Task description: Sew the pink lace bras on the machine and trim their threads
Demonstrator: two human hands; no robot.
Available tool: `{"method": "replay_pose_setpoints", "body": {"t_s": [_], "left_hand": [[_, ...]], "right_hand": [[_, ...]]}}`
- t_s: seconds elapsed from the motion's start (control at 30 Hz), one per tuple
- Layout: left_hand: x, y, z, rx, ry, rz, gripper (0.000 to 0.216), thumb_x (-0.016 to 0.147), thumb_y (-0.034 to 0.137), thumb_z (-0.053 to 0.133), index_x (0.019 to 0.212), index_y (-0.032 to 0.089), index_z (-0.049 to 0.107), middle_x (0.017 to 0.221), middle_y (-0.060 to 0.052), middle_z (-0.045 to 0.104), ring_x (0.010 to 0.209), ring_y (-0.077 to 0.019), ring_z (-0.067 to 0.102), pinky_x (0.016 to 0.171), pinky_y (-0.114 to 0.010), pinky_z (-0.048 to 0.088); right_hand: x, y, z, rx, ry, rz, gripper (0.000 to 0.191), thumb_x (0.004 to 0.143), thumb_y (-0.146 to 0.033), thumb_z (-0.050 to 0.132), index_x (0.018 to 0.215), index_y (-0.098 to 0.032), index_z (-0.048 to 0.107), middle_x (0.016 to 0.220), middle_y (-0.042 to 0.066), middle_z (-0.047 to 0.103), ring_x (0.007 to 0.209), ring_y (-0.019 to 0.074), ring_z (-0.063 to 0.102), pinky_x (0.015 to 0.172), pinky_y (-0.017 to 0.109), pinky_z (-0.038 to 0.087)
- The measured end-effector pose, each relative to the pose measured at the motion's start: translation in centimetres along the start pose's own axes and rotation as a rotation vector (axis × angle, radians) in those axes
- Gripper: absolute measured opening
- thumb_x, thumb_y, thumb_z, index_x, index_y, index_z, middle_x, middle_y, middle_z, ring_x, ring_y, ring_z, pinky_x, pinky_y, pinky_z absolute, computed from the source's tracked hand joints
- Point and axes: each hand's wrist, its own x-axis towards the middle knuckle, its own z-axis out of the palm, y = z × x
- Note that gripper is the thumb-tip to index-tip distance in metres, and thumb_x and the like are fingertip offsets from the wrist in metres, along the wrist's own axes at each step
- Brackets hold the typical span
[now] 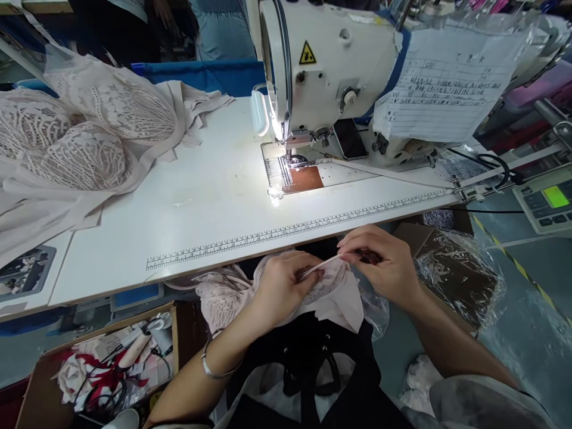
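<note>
A pale pink lace bra (226, 298) lies across my lap, just below the table's front edge. My left hand (286, 286) pinches its upper edge between thumb and fingers. On the other side, my right hand (379, 259) grips the same edge near its end, so a short length is stretched between the two hands. Below that edge hangs a plain fabric panel (351, 304) with lace above it. The rest of the bra is partly hidden behind my left hand and forearm.
A sewing machine (330, 65) with its lamp lit stands on the white table (214, 196). More lace bras (102, 143) are piled at the left. A phone (350, 140) lies behind the needle area. Beneath the table sits a cardboard box (176, 339) of scraps.
</note>
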Motion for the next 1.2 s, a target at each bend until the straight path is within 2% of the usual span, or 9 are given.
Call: {"method": "replay_pose_setpoints", "body": {"t_s": [0.17,0.27,0.33,0.47,0.57,0.7,0.8,0.9,1.2], "left_hand": [[-1.2,-1.7,-2.2,0.326,0.021,0.246,0.013,0.094,0.022,0.064,0.092,0.02,0.076,0.088,-0.006,0.076,0.081,-0.0206,0.069,0.077,-0.032,0.052],[-1.7,-2.3,-2.3,0.313,-0.055,0.268,0.012,0.093,0.019,0.061,0.095,0.021,0.073,0.099,-0.008,0.076,0.101,-0.025,0.068,0.094,-0.041,0.051],[-2.1,-2.4,-2.0,0.224,-0.04,0.205,0.013,0.094,0.02,0.058,0.098,0.02,0.07,0.103,-0.009,0.075,0.103,-0.0242,0.067,0.094,-0.039,0.052],[-2.7,-2.5,-2.0,-0.074,0.182,-0.082,0.008,0.089,0.025,0.063,0.085,0.019,0.062,0.078,-0.002,0.065,0.071,-0.0148,0.061,0.065,-0.024,0.05],[-2.9,-2.5,-2.5,-0.363,0.304,-0.213,0.018,0.079,0.028,0.077,0.077,0.018,0.062,0.073,0.0,0.06,0.066,-0.0121,0.056,0.058,-0.02,0.045],[-3.1,-2.8,-2.8,-0.508,0.38,-0.196,0.019,0.073,0.028,0.086,0.075,0.017,0.07,0.079,-0.003,0.065,0.076,-0.0154,0.061,0.067,-0.024,0.05],[-3.3,-2.9,-2.6,-0.423,0.507,-0.104,0.016,0.073,0.023,0.087,0.072,0.019,0.071,0.075,-0.002,0.065,0.075,-0.0148,0.061,0.067,-0.024,0.05],[-3.3,-3.0,-2.4,-0.3,0.581,-0.046,0.012,0.075,0.018,0.085,0.074,0.02,0.074,0.077,-0.002,0.067,0.077,-0.0157,0.063,0.071,-0.026,0.052],[-3.2,-3.7,-3.4,-0.297,0.399,-0.175,0.009,0.075,0.023,0.083,0.082,0.021,0.078,0.083,-0.003,0.071,0.076,-0.0152,0.065,0.062,-0.022,0.052]], "right_hand": [[-2.1,-1.1,-2.6,0.163,0.015,0.105,0.013,0.099,-0.035,0.06,0.092,-0.026,0.065,0.059,0.0,0.067,0.042,0.0171,0.061,0.044,0.032,0.048],[-3.2,-1.3,-3.0,0.209,0.121,0.064,0.008,0.097,-0.032,0.062,0.092,-0.027,0.065,0.06,0.002,0.069,0.044,0.0206,0.063,0.044,0.036,0.05],[-3.3,-1.3,-2.9,0.257,0.179,0.026,0.005,0.097,-0.03,0.063,0.094,-0.028,0.065,0.063,0.002,0.07,0.046,0.0212,0.064,0.044,0.036,0.05],[-3.0,-0.7,-2.8,0.31,0.253,0.026,0.009,0.097,-0.035,0.063,0.091,-0.029,0.061,0.059,0.0,0.063,0.041,0.0179,0.058,0.037,0.032,0.038],[-2.5,0.3,-2.7,0.31,0.277,0.099,0.015,0.095,-0.04,0.065,0.088,-0.029,0.058,0.059,-0.001,0.063,0.037,0.0156,0.052,0.034,0.031,0.032],[-1.4,1.6,-2.6,0.302,0.191,0.257,0.021,0.092,-0.043,0.069,0.091,-0.026,0.057,0.065,-0.002,0.067,0.035,0.0117,0.048,0.036,0.03,0.034],[-0.7,2.0,-2.4,0.267,0.048,0.388,0.035,0.081,-0.049,0.08,0.097,-0.023,0.063,0.062,-0.003,0.064,0.035,0.0101,0.046,0.04,0.029,0.038],[-0.3,2.2,-2.1,0.226,0.044,0.443,0.038,0.078,-0.053,0.08,0.087,-0.018,0.066,0.056,-0.002,0.064,0.036,0.0093,0.045,0.041,0.028,0.038],[-0.2,3.8,-2.2,0.355,0.137,0.385,0.026,0.082,-0.042,0.08,0.082,-0.017,0.072,0.056,0.0,0.067,0.035,0.007,0.043,0.037,0.023,0.034]]}}
